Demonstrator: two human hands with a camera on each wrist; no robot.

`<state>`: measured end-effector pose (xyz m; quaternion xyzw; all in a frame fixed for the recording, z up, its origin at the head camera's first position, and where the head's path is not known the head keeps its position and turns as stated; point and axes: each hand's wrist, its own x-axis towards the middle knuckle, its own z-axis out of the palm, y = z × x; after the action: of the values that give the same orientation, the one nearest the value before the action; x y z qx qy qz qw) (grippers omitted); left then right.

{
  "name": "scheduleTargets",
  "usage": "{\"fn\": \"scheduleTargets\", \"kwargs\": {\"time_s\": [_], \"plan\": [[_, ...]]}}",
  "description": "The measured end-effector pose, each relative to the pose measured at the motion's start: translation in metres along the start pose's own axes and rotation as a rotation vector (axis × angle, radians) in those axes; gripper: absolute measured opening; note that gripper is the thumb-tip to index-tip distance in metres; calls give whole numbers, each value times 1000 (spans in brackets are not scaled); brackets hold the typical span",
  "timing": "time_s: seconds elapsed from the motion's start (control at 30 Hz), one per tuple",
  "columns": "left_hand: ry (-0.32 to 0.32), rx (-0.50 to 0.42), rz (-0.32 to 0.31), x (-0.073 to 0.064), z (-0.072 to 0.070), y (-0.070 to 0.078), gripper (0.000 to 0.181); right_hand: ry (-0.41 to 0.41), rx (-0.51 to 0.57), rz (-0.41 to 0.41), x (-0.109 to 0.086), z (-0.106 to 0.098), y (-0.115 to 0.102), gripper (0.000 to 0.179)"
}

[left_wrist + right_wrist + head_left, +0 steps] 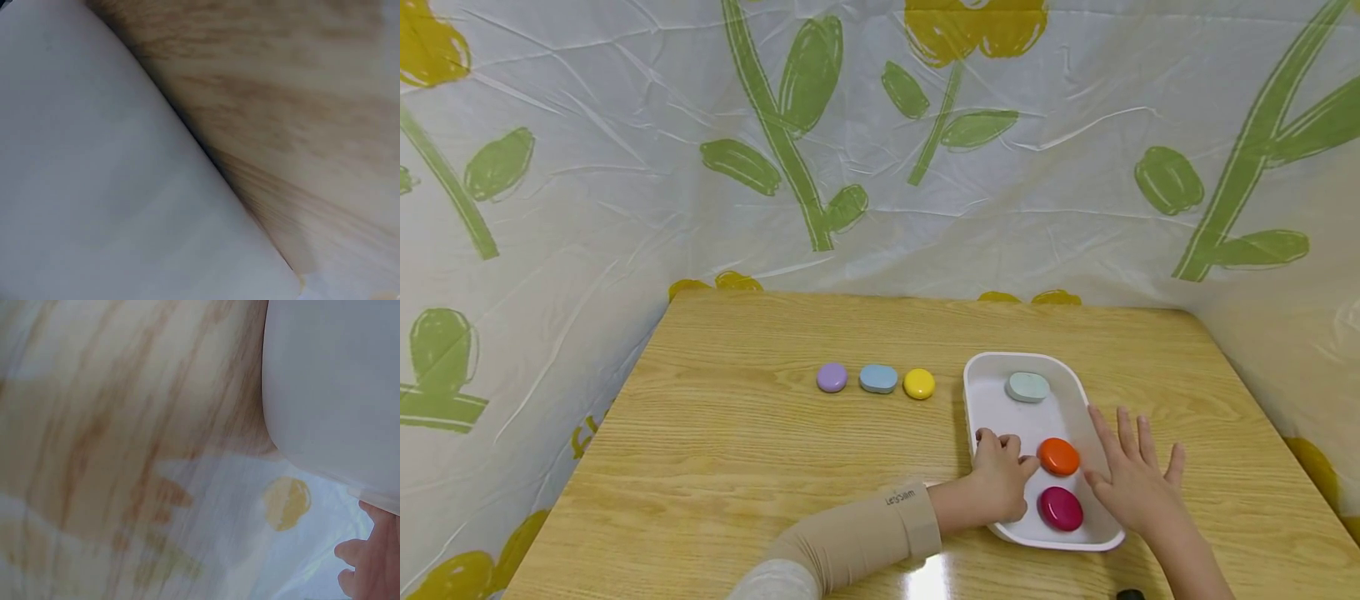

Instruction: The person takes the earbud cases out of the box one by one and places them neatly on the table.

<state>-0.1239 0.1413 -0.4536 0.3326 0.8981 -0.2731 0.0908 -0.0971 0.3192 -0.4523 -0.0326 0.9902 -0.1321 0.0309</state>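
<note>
My left hand (1000, 479) reaches over the left rim of a white tray (1000, 358) with bent fingers; whether they hold anything is hidden. Close to its fingertips lies an orange disc (1059, 457), with a magenta disc (1061, 509) nearer me. A pale mint oval piece (1027, 387) lies at the tray's far end. My right hand (1138, 483) is at the tray's right rim, fingers straight and spread, holding nothing. In the right wrist view, fingers (369, 562) show beside the tray's outer wall (331, 394). The left wrist view shows only the tray's side (125, 175) and tabletop.
Left of the tray, a purple disc (832, 377), a blue oval piece (878, 378) and a yellow disc (919, 384) lie in a row on the wooden table (737, 442). A flower-patterned sheet (647, 167) hangs behind. A small black object (1130, 595) shows at the front edge.
</note>
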Motion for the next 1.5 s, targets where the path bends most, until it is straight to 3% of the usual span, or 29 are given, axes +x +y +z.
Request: {"fn": "scheduleTargets", "kwargs": {"time_s": [0.2, 0.4, 0.57, 0.8, 0.97, 1.07, 1.3, 1.5], "plan": [[37, 1, 15, -2, 1, -1, 41, 6, -4, -3, 1, 2, 1, 86], [212, -97, -3, -3, 0, -14, 47, 19, -4, -8, 0, 2, 1, 86], [363, -206, 15, -4, -7, -45, 50, 16, -6, -3, -1, 1, 0, 85], [462, -283, -11, -16, -3, -102, 48, -4, -13, 10, 0, 0, -1, 85], [514, -299, -84, -29, 20, -142, 46, -9, -16, 11, 1, 0, -1, 85], [514, -351, -109, -37, 38, -167, 47, -8, -16, 11, 1, 0, -1, 85], [444, -484, -149, -51, 85, -220, 41, -6, -17, 7, -1, 0, -1, 85], [347, -578, -187, -61, 126, -248, 41, -8, -26, 2, 0, 0, -2, 85]]}}
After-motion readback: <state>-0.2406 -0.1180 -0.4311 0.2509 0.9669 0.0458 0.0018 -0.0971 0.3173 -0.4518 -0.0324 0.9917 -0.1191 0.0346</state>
